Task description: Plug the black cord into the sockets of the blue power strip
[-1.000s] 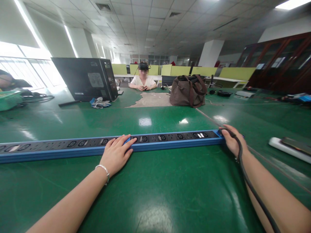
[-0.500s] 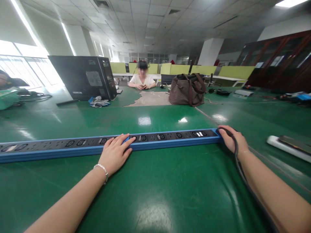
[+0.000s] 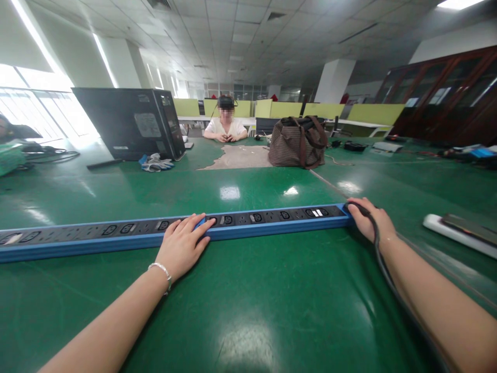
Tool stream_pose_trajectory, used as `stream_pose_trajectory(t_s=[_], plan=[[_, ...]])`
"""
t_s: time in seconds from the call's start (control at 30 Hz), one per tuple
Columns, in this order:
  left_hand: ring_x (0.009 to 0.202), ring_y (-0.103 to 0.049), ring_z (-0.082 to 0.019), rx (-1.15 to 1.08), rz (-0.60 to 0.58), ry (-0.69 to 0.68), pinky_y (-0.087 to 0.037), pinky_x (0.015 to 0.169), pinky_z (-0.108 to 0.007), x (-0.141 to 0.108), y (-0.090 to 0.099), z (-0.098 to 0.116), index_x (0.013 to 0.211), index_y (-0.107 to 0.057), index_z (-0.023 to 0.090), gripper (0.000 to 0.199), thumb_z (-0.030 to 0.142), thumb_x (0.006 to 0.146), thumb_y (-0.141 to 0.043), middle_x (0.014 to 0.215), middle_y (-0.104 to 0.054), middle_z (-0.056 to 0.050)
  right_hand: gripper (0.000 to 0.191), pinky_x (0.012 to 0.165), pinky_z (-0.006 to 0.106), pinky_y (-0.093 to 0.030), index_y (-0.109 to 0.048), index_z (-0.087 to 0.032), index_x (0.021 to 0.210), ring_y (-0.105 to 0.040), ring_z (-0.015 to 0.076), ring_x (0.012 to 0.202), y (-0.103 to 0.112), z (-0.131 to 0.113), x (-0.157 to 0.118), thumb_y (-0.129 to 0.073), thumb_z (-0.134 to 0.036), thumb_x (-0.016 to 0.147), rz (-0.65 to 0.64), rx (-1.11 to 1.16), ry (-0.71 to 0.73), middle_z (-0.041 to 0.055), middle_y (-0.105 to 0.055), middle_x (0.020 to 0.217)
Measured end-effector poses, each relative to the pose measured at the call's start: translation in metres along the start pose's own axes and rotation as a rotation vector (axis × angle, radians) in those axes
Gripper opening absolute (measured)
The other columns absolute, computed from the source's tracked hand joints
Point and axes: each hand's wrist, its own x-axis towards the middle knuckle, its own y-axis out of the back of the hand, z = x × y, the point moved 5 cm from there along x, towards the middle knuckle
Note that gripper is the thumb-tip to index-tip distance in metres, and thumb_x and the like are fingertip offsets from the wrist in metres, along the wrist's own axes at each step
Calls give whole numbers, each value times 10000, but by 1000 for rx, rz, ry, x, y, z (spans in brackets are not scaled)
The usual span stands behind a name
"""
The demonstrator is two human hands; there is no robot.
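A long blue power strip (image 3: pixel 256 229) with a black socket face lies across the green table, running out of view at the left. My left hand (image 3: pixel 185 239) rests palm down over its middle, fingers stretched out across the sockets, and wears a bracelet at the wrist. At the strip's right end, my right hand (image 3: pixel 370 220) is closed round the black power cord (image 3: pixel 378 248) where it meets the strip. The cord runs back along my right forearm toward the bottom edge. My right fingertips are partly hidden behind the cord and the end of the strip.
A black computer tower (image 3: pixel 128 124) and gloves (image 3: pixel 156 162) stand back left. A brown bag (image 3: pixel 297 142) sits farther back, near a seated person (image 3: pixel 225 127). At right lies a white bar (image 3: pixel 458 235) with a dark flat object (image 3: pixel 471 228). Cables lie far left.
The whole view has shifted very slightly, so things appear a little farther left. Both hands keep their places on the power strip and cord.
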Motion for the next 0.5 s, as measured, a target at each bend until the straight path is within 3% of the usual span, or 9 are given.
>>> stream_pose_trajectory(t_s=[0.17, 0.33, 0.5], plan=[[1255, -434, -227, 11, -6, -3, -296, 1035, -449, 0, 0, 0, 1313, -438, 362, 427, 376, 889, -387, 1388, -465, -8, 309, 1013, 498, -330, -630, -272, 1025, -478, 279, 1210, 0, 0, -4, -449, -392, 806, 59, 46, 37, 49, -643, 1141], [1254, -436, -222, 22, -3, -11, -295, 1035, -444, 0, 0, 0, 1318, -430, 363, 431, 383, 889, -388, 1388, -464, -6, 379, 1036, 511, -277, -595, -262, 1096, -418, 289, 1262, -4, 2, -6, -399, -447, 829, 3, 16, 26, 67, -591, 1239], [1257, -432, -223, 23, -1, -5, -297, 1035, -444, 0, 1, 1, 1314, -436, 365, 426, 377, 891, -386, 1390, -462, -2, 366, 1017, 490, -310, -597, -266, 1075, -466, 281, 1217, -4, 3, -6, -390, -439, 828, 46, 0, -7, 64, -616, 1196]])
